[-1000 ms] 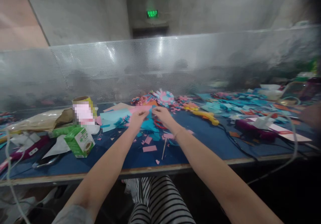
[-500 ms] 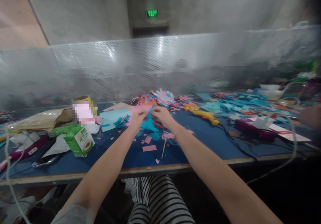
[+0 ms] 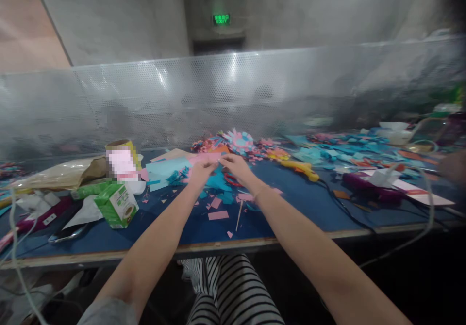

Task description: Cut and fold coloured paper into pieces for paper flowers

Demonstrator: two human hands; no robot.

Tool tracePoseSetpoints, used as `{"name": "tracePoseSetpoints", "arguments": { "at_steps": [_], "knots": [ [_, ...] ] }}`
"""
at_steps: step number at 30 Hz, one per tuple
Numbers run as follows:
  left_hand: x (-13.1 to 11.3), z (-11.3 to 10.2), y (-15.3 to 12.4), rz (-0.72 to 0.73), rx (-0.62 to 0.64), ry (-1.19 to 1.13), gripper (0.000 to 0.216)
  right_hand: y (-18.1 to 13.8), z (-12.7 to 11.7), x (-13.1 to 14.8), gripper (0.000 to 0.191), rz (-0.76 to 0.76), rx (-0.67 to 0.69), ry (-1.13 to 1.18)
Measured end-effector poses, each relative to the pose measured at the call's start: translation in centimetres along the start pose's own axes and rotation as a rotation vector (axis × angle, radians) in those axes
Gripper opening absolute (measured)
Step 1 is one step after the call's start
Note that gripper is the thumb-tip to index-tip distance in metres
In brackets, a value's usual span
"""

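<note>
Paper (image 3: 217,181), blue and jumbled, is lying between left hand (image 3: 203,169) and right hand (image 3: 234,166), slightly bodyward, neither clearly nearer, long axis unclear; bent fingertips are nearly meeting, any grip impossible to tell.

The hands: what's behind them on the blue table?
Pink paper shows just behind the left hand; orange paper and a pink-and-blue rosette lie beyond the right hand. Whatever the hands cover can't be seen.

Grip of left hand (image 3: 202,171) and right hand (image 3: 236,167), centre, too small to tell, sleeve (image 3: 108,312) cut off at lower left
</note>
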State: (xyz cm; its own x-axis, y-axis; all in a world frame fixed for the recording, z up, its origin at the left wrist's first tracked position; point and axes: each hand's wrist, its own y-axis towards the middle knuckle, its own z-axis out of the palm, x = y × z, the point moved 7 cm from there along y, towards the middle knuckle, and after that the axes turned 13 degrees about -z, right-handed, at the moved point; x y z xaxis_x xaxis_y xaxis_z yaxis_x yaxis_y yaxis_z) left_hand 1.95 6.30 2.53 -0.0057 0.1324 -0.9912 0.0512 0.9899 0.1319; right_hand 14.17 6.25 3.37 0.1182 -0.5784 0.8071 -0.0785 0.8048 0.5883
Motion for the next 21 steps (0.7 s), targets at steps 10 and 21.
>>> {"name": "tracePoseSetpoints", "arguments": {
  "at_steps": [10,21],
  "knots": [
    [0.4,0.0,0.2,-0.089,0.026,-0.088,0.023,0.1,-1.2,0.1,0.022,-0.007,-0.109,0.034],
    [-1.8,-0.1,-1.0,0.104,-0.042,0.065,0.019,0.1,-1.3,2.7,0.011,-0.273,-0.081,-0.272]
  ]
}}
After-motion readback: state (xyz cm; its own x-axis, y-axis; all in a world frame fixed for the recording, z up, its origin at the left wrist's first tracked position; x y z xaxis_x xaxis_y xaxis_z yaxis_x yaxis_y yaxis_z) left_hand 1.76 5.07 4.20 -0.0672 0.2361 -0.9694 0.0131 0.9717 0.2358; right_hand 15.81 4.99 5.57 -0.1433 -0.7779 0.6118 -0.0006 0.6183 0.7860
